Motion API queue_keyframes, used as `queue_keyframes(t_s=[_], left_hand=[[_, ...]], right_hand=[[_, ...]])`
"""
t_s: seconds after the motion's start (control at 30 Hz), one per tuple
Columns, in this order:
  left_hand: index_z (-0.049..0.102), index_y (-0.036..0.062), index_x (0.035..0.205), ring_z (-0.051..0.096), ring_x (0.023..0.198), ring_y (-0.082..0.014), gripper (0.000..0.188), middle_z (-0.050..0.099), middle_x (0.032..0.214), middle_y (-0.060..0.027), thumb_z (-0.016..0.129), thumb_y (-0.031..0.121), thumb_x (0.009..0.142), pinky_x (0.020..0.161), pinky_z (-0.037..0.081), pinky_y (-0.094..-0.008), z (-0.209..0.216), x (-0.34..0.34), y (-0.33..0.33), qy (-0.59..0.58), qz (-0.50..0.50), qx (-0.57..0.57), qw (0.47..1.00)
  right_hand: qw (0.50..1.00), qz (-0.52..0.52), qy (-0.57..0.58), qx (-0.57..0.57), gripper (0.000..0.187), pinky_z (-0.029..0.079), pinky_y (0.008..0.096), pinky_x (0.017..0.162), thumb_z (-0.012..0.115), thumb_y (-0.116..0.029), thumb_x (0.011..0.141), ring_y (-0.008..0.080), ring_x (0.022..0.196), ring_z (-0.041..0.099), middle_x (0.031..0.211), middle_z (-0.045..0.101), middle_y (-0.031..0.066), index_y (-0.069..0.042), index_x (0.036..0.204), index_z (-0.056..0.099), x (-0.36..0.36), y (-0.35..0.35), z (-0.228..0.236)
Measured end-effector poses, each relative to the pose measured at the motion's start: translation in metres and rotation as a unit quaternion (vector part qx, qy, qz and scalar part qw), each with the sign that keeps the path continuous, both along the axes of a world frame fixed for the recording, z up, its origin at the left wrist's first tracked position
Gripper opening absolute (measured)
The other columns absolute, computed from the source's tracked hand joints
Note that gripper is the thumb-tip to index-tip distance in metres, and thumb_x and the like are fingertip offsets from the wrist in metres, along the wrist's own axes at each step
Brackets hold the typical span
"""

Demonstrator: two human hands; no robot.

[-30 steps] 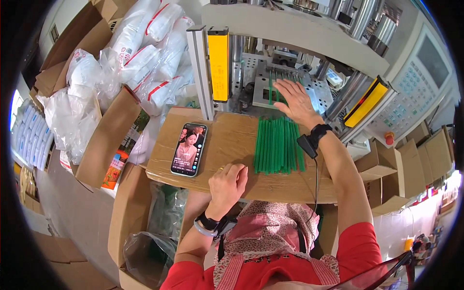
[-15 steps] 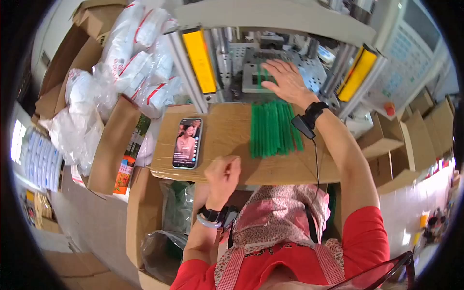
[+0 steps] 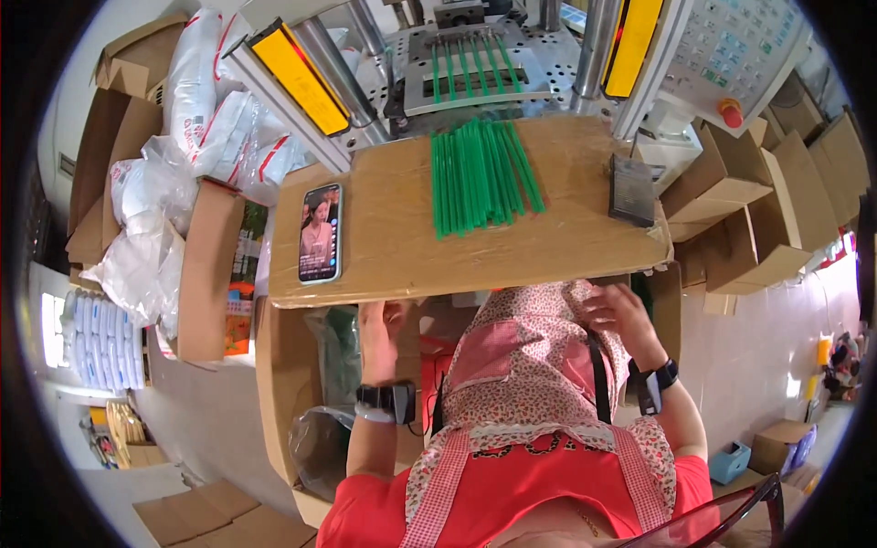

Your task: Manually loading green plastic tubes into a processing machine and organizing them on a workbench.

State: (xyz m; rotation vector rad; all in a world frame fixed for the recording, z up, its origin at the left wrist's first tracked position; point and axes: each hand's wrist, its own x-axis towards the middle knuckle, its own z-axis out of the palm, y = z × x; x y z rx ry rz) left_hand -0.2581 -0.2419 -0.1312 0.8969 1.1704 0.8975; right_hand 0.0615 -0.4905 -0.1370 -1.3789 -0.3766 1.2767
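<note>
My left hand (image 3: 377,340) is below the table's near edge, over an open carton; its fingertips are partly hidden, so whether it is open or closed cannot be made out. Beside the apron, just under the edge, my right hand (image 3: 623,320) is open, fingers loosely bent and apart, holding nothing visible. A bundle of green plastic strips (image 3: 482,178) lies on the cardboard-covered table (image 3: 384,233), away from both hands. Behind it, several spaced green strips (image 3: 464,68) lie across the metal fixture (image 3: 429,100) of a press machine.
On the table are a phone (image 3: 320,233) at left and a dark rectangular block (image 3: 631,190) at right. Yellow-faced guards (image 3: 301,78) flank the press. A control panel with a red button (image 3: 730,112) stands at right. White plastic bags (image 3: 146,247) and open cartons (image 3: 722,178) surround the table.
My right hand has withdrawn from the press fixture to beside the apron. My left hand has dropped from the table below its edge. The view has shifted, bringing the dark block into sight.
</note>
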Motion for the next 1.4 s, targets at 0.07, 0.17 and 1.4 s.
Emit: queue_keyframes(t_s=[0.07,0.17,1.4], left_hand=[[0.061,0.0121,0.098,0.057,0.067,-0.0076,0.021,0.061,0.079,0.0031,0.058,0.033,0.095,0.061,0.045,-0.0201,-0.015,-0.013,0.0,-0.033,0.027,-0.002,0.999],[0.061,0.0131,0.099,0.059,0.07,-0.0078,0.02,0.062,0.081,0.0023,0.057,0.032,0.095,0.061,0.046,-0.0203,-0.035,-0.011,0.009,-0.124,0.044,-0.013,0.991],[0.063,0.0006,0.091,0.052,0.063,-0.0042,0.014,0.06,0.068,0.0012,0.063,0.014,0.092,0.057,0.04,-0.0189,0.072,0.033,0.014,0.185,-0.084,0.361,0.91]], right_hand=[[0.991,-0.088,0.077,0.061,0.031,0.055,0.0333,0.076,0.052,-0.033,0.098,0.021,0.089,0.067,0.104,0.067,0.0101,-0.008,0.115,0.056,0.001,0.009,0.009],[0.98,-0.14,0.108,0.094,0.029,0.055,0.0334,0.078,0.048,-0.033,0.1,0.021,0.091,0.067,0.103,0.067,0.0102,-0.008,0.112,0.056,0.007,0.02,0.0],[0.772,0.022,-0.609,0.18,0.012,0.047,0.0333,0.056,0.065,-0.014,0.083,0.0256,0.064,0.063,0.076,0.062,0.0116,-0.003,0.084,0.063,0.003,0.079,0.096]])
